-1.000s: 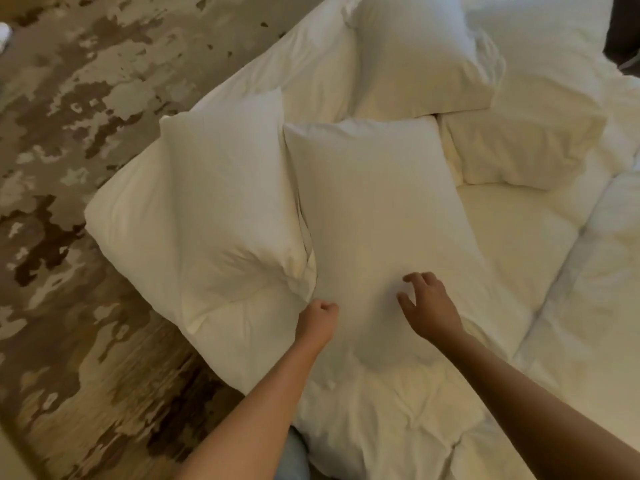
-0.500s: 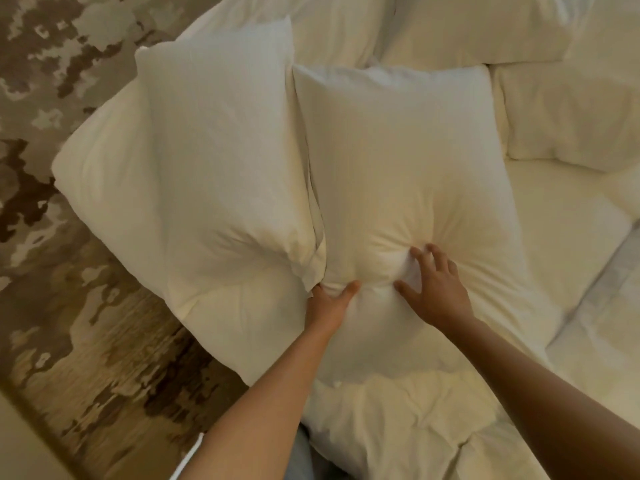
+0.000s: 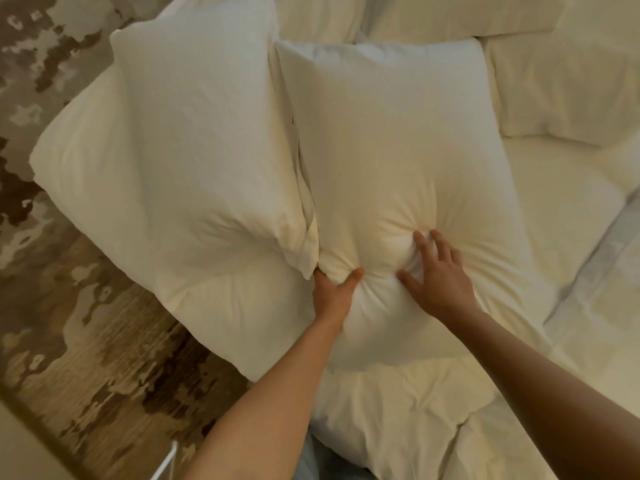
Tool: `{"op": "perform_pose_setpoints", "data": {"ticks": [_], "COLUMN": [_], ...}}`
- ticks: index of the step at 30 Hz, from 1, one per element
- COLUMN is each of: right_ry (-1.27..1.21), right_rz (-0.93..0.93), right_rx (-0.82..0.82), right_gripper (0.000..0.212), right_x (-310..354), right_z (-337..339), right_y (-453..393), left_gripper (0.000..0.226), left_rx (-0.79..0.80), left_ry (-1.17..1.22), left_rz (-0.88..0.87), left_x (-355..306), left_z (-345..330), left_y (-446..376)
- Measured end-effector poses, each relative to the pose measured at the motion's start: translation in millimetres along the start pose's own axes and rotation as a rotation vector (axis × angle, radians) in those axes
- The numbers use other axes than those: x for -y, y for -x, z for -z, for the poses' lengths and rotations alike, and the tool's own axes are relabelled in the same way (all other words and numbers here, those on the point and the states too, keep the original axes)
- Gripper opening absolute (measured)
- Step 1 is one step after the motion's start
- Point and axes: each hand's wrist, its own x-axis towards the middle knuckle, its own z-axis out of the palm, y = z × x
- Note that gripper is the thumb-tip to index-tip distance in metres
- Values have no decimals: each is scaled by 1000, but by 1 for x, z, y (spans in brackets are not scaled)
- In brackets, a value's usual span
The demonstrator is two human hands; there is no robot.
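A large white pillow [image 3: 391, 143] lies in the middle of the bed, dented deeply near its lower part. My left hand [image 3: 334, 292] grips a bunch of its fabric at the lower left edge, thumb on top and fingers tucked under. My right hand [image 3: 438, 275] presses into the dent with fingers spread and sunk into the cloth. A second white pillow [image 3: 194, 140] lies just left of it, touching along the long side.
More white pillows [image 3: 561, 88] are stacked at the far right and top of the bed. A rumpled white duvet [image 3: 398, 417] covers the near side. Brown patterned carpet [image 3: 79, 334] runs along the left of the bed [image 3: 561, 216].
Both hands went from hovering at the pillow's lower edge to taking hold: the left now bunches the fabric, the right digs in deeper. The view has moved closer.
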Motion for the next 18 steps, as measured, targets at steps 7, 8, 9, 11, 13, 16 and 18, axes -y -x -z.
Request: {"op": "perform_pose_setpoints", "data": {"ticks": [7,8,9,11,13,16,18], "right_ry": [-167,-186,-196,-194,-161,-146,-170], "right_rz": [-74,-71,-72,-86,-78,-11,75], "right_rx": [-50,-59,-60,-52,-71,-142,-237], "right_gripper": [85,85,85,84,81,79,79], "right_x": [-16,-18,-20,-24,-24,-18,-9], "right_z": [44,52,61,76,85,95,111], "right_y": [25,30,36,51,72,106,119], "left_gripper": [78,77,75,71,65,62,58], "left_rx": [4,20,36,61,99,152,177], "left_ry": [-86,-93,-107,-162,-252,-430,-538], "left_rz": [-280,-318,-357,-440,-538,-681,-744], "left_x": [-39,-48,-57,-76,-94,-115,-124], "left_z": [-5,-3,-1,7,20,47,66], "left_y": [62,75,88,115,141,180,204]}}
